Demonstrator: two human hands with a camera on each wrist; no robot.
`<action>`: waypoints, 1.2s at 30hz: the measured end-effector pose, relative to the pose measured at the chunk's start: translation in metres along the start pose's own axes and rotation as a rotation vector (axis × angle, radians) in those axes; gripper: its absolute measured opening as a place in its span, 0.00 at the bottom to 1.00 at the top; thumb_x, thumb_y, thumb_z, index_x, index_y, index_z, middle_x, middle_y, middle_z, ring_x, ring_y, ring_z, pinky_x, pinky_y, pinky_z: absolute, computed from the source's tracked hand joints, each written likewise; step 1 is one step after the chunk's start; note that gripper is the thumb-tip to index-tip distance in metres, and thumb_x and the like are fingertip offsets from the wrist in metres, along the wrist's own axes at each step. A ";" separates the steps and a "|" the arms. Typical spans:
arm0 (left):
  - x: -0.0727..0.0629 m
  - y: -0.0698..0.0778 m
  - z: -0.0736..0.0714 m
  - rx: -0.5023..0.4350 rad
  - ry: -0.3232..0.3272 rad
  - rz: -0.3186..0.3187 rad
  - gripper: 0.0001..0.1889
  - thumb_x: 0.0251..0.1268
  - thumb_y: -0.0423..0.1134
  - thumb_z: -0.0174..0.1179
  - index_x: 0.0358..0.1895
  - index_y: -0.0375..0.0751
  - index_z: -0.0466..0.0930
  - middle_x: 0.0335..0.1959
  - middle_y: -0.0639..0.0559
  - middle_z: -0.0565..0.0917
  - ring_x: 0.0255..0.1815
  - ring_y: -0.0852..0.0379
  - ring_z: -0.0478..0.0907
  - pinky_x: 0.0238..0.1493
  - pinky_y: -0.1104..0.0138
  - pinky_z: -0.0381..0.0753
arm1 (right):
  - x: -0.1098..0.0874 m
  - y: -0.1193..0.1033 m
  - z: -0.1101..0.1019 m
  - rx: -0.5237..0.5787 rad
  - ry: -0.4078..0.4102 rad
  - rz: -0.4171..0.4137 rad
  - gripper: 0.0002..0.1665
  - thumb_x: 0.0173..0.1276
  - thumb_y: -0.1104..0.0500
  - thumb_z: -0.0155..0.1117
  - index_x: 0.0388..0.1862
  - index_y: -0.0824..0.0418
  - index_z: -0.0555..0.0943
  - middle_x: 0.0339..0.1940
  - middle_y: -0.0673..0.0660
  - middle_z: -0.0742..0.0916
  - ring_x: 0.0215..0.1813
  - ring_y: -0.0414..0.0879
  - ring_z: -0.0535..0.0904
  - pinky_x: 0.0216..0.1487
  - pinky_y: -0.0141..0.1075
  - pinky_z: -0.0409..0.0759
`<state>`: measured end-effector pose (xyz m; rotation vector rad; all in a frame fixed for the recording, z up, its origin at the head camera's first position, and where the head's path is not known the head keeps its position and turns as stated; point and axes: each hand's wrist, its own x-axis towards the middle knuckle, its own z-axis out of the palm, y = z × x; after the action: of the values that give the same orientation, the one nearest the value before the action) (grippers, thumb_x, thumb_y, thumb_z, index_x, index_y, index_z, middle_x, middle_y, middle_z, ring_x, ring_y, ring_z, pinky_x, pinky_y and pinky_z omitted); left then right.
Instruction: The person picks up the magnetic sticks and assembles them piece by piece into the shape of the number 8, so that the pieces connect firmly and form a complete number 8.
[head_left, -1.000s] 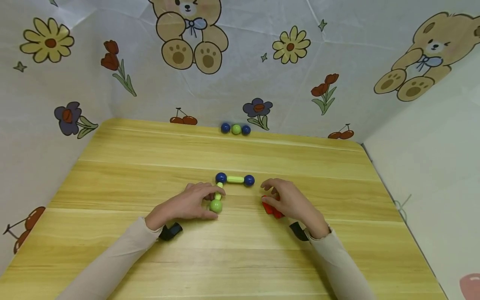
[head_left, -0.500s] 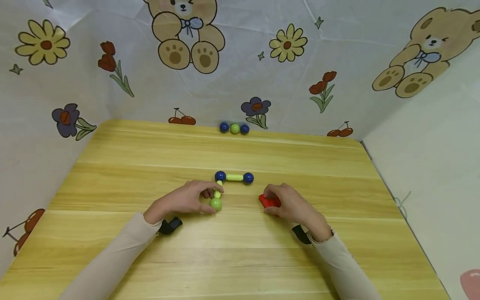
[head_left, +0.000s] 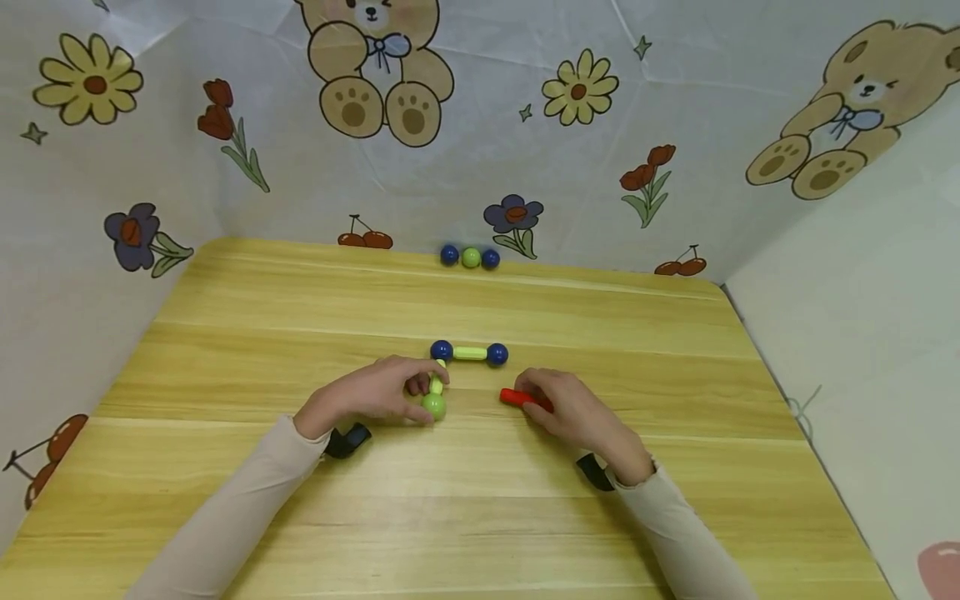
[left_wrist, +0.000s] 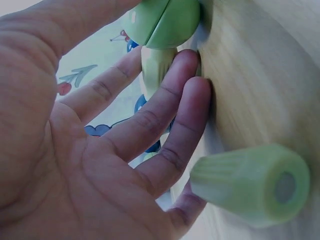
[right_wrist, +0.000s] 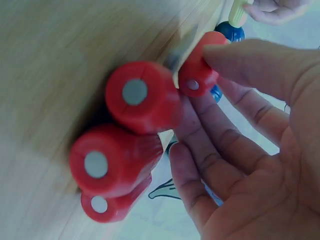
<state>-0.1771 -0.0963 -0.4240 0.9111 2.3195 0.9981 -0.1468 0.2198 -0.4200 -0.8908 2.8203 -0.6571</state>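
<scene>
My left hand (head_left: 378, 392) holds the near end of a magnetic ball-and-rod piece, thumb at the green ball (head_left: 433, 407) and index finger over the pale green rod (head_left: 437, 385). That rod runs back to a blue ball (head_left: 442, 350), from which a second pale green rod (head_left: 470, 353) leads right to another blue ball (head_left: 497, 354). By the left little finger lies a loose pale green rod (left_wrist: 250, 185). My right hand (head_left: 573, 408) pinches a red magnetic rod (right_wrist: 197, 70) between thumb and fingers. Beside those fingers, under the palm, lie several more red rods (right_wrist: 107, 160).
At the back edge of the wooden table (head_left: 300, 300), two blue balls (head_left: 449, 255) flank a green ball (head_left: 471, 257). A patterned cloth (head_left: 480, 150) rises behind the table. Black wrist straps (head_left: 348, 440) show under both wrists.
My right hand has taken hold of one red rod and shifted it left, away from the other red rods. My left hand stays at the green ball.
</scene>
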 end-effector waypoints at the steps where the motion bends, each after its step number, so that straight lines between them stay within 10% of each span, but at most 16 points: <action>1: 0.000 0.000 0.000 -0.006 -0.003 0.000 0.26 0.57 0.40 0.74 0.59 0.44 0.78 0.41 0.53 0.81 0.44 0.54 0.78 0.49 0.63 0.78 | 0.000 -0.001 0.000 0.004 0.005 -0.010 0.11 0.68 0.63 0.69 0.49 0.57 0.81 0.39 0.48 0.86 0.36 0.38 0.78 0.41 0.35 0.79; 36: 0.000 -0.002 0.001 -0.028 0.004 0.008 0.25 0.58 0.40 0.74 0.59 0.44 0.78 0.43 0.52 0.82 0.46 0.56 0.79 0.51 0.61 0.79 | 0.023 -0.042 0.027 -0.038 -0.024 -0.166 0.19 0.75 0.63 0.59 0.63 0.50 0.79 0.49 0.52 0.81 0.43 0.42 0.81 0.44 0.33 0.81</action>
<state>-0.1772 -0.0970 -0.4265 0.9088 2.3010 1.0342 -0.1374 0.1657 -0.4250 -1.1411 2.7674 -0.6097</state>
